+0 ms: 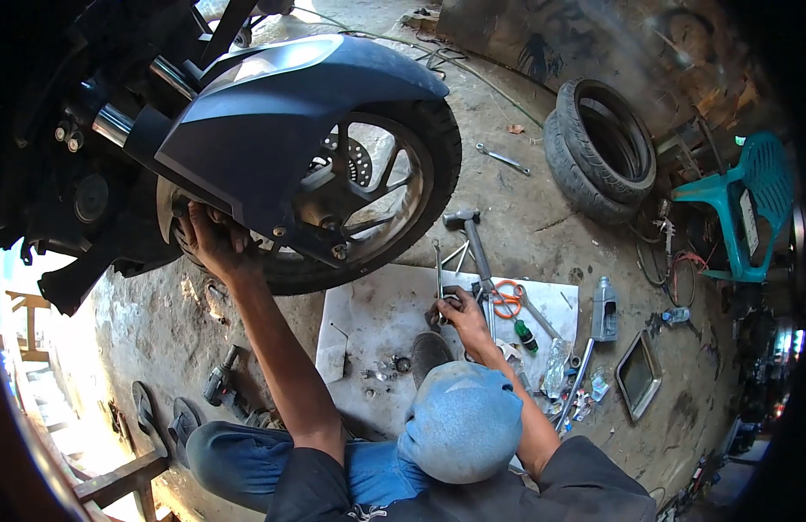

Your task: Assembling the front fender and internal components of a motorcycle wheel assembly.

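In front of me at the upper left is a motorcycle front wheel (444, 148) under a dark blue fender (255, 143). My left hand (216, 239) reaches up to the fender's lower rear edge, beside the tyre. Its fingers are curled, and whatever they grip is hidden. Lower down, over a white sheet (359, 304), my right hand (459, 315) is closed around a slim wrench (438, 271) that points up. Close to that hand lie a hammer (477, 248), orange-handled scissors (507, 298) and a green-handled screwdriver (525, 335). Small metal parts (385, 370) are scattered on the sheet.
Two stacked tyres (594, 157) and a teal plastic chair (733, 209) stand at the right. Another wrench (503, 159) lies on the concrete floor. Nearer are a grey bottle (604, 309), a metal tray (638, 374), a power drill (224, 383) and sandals (182, 426).
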{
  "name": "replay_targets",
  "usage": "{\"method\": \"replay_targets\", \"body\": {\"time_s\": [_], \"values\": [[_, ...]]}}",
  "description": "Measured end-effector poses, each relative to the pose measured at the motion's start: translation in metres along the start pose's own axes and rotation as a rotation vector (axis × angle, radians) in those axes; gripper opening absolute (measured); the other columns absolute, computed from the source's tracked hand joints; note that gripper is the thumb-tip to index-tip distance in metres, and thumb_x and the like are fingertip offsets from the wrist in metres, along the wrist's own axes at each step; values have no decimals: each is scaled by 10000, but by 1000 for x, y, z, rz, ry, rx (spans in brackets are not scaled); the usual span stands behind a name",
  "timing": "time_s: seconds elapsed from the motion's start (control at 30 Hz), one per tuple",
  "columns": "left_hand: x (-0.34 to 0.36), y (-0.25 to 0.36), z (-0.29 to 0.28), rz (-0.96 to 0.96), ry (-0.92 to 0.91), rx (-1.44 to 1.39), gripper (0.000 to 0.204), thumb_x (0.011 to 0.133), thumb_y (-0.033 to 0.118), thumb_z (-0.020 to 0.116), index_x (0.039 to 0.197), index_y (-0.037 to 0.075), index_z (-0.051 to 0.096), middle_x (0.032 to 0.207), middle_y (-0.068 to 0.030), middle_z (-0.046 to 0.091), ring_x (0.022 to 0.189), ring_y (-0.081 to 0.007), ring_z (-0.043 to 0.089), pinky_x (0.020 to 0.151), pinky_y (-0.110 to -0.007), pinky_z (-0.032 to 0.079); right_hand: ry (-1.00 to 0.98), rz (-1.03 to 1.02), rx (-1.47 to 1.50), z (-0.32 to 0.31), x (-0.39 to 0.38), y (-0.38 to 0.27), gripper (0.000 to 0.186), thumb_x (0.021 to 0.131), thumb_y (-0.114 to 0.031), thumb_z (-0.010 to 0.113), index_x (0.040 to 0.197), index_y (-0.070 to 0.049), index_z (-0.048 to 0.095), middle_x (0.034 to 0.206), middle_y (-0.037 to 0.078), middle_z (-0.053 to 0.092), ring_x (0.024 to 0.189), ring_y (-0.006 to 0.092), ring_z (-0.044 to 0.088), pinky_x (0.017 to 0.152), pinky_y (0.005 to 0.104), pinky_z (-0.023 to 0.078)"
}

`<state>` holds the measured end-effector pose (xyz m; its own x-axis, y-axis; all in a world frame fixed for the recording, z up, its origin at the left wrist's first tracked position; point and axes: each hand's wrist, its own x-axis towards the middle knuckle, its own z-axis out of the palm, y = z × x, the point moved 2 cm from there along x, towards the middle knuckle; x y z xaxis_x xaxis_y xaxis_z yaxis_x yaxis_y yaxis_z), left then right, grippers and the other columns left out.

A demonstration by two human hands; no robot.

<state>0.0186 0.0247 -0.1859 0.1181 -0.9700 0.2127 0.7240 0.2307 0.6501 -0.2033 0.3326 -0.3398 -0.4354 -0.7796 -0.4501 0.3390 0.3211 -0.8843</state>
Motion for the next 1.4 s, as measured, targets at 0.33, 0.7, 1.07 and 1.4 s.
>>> {"method": "replay_targets", "body": {"time_s": [0.33, 0.7, 1.07, 1.4], "values": [[2, 2, 0, 34, -82, 27, 155, 1023, 219, 457, 1020, 83, 532, 653, -3, 504, 323, -61, 311, 282, -194, 276, -135, -120, -6, 26, -28, -71, 281, 950, -197, 609, 1141, -2, 543, 903, 95, 668, 788, 149, 620, 763, 287, 482], [3, 10, -3, -69, 11, 45, 94, 1003, 178, 485, 984, 102, 536, 607, 14, 454, 329, -77, 323, 307, -215, 285, -341, -123, -71, 63, -22, -72, 289, 936, -219, 633, 1104, 3, 555, 917, 92, 652, 814, 160, 614, 777, 297, 476], [6, 13, -11, -100, -80, -57, 133, 970, 169, 563, 961, 37, 578, 644, -36, 552, 372, -65, 384, 316, -194, 265, -533, -139, -248, 130, -18, -101, 286, 887, -206, 691, 1076, -14, 596, 939, 62, 651, 861, 147, 614, 788, 294, 484], [5, 9, -8, -135, -58, -26, 138, 980, 163, 536, 978, 39, 596, 639, -28, 547, 397, -62, 399, 336, -190, 284, -597, -166, -303, 151, -11, -95, 267, 907, -203, 663, 1086, -17, 596, 950, 63, 659, 848, 138, 609, 778, 288, 486]]}}
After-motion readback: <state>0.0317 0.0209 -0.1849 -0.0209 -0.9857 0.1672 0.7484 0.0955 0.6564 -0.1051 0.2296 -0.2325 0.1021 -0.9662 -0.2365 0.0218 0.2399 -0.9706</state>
